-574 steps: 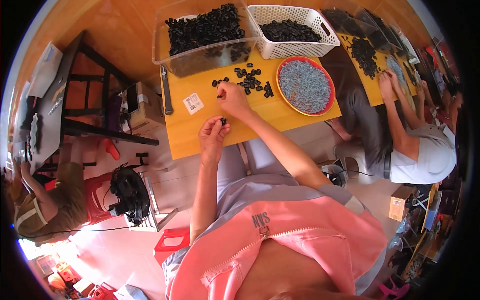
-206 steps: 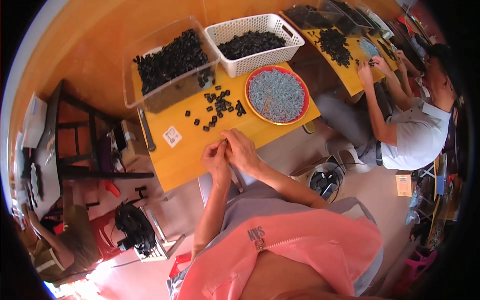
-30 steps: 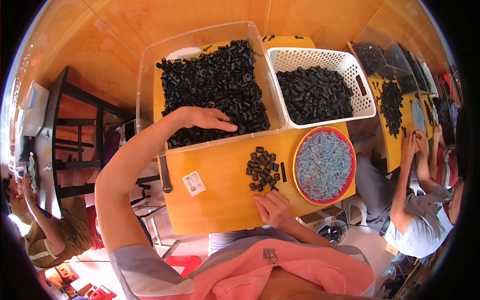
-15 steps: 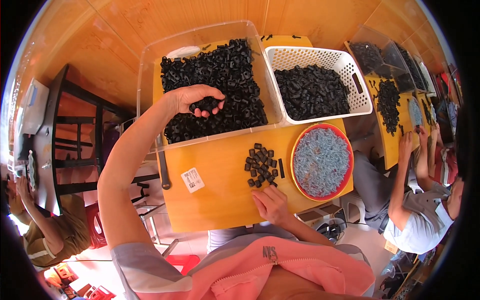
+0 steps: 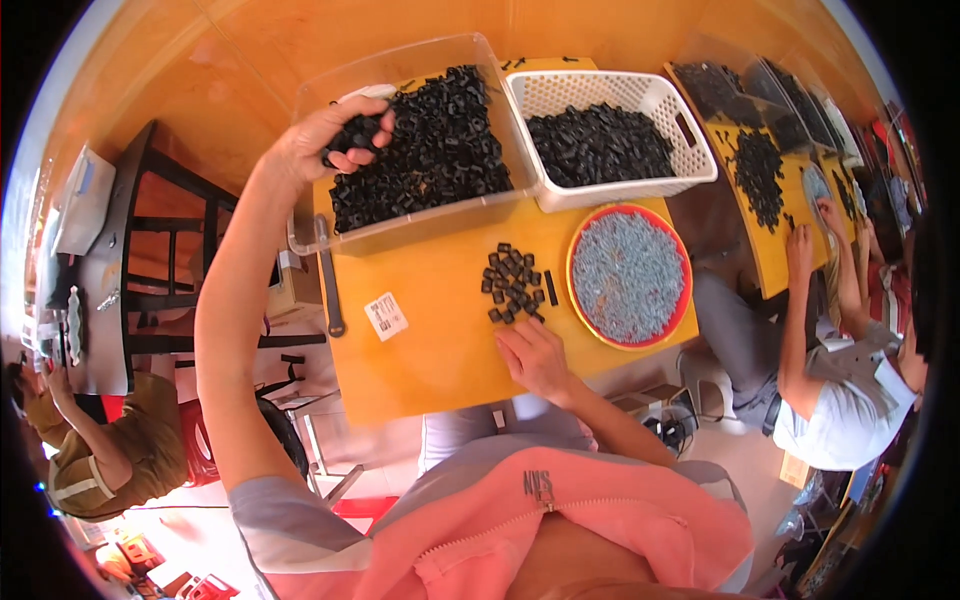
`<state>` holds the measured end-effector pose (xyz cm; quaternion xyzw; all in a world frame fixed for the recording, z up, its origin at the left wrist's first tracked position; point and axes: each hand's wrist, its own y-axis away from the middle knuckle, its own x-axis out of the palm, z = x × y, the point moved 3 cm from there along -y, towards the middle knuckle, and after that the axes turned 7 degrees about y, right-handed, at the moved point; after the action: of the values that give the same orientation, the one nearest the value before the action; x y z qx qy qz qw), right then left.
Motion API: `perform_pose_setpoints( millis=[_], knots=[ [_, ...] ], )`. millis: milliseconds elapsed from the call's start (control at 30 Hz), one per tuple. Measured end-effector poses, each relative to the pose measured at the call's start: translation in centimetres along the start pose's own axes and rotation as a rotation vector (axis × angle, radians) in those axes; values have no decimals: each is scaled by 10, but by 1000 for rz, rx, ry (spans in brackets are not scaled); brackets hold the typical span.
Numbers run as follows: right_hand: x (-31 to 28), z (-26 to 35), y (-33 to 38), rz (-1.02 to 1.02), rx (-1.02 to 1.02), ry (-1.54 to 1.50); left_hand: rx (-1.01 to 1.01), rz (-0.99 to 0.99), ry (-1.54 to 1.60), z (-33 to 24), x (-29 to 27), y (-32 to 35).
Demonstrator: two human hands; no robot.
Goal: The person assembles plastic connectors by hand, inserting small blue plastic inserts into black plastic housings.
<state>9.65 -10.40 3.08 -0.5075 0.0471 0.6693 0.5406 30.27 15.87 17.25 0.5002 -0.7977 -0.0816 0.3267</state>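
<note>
My left hand (image 5: 350, 138) is closed around a clump of small black plastic parts (image 5: 352, 140), raised over the left side of a clear plastic bin (image 5: 400, 235). Many more black parts (image 5: 440, 150) of the same sort fill that bin. My right hand (image 5: 537, 360) rests at the table's near edge, its fingers loosely bent and no object visible in it. Just beyond its fingertips lies a small pile of short black cylindrical pieces (image 5: 513, 280). Beside the pile is a thin black strip (image 5: 551, 288).
A white perforated basket (image 5: 690, 165) of black parts stands right of the bin. Nearer is a red-and-yellow round tray (image 5: 572, 270) of small blue-grey pieces. A white label (image 5: 385, 315) and a dark bar (image 5: 330, 280) lie left. Other people work at both sides.
My left hand has lifted leftward and away from the middle of the bin, still gripping its clump of black parts. My right hand stays beside the small pile. The whole view has shifted slightly.
</note>
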Motion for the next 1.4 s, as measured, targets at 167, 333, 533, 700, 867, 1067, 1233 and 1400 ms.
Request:
perform_pose_setpoints(
  millis=[167, 333, 533, 700, 867, 1067, 1233, 1400],
  knots=[
    [-1, 0, 2, -43, -22, -4, 36, -3, 20, 8, 41, 46],
    [-6, -2, 7, -136, -27, -20, 16, 0, -36, 61, 79, 64],
    [-15, -1, 12, -276, 122, -57, -39, -206, -115, 176, 88, 45],
    [-12, -6, 16, -342, 227, -126, 143, -470, -253, 257, 69, 3],
    [-7, -14, 19, -345, 270, -134, 602, -893, -974, 264, 104, 2],
    [-3, -15, 14, -321, 224, -26, 684, -949, -1177, 269, 132, 3],
    [2, -25, 16, -374, 316, -182, 773, -982, -1240, 275, 134, 7],
    [2, -31, 19, -392, 419, -244, 861, -928, -1164, 274, 138, 15]
  ],
)
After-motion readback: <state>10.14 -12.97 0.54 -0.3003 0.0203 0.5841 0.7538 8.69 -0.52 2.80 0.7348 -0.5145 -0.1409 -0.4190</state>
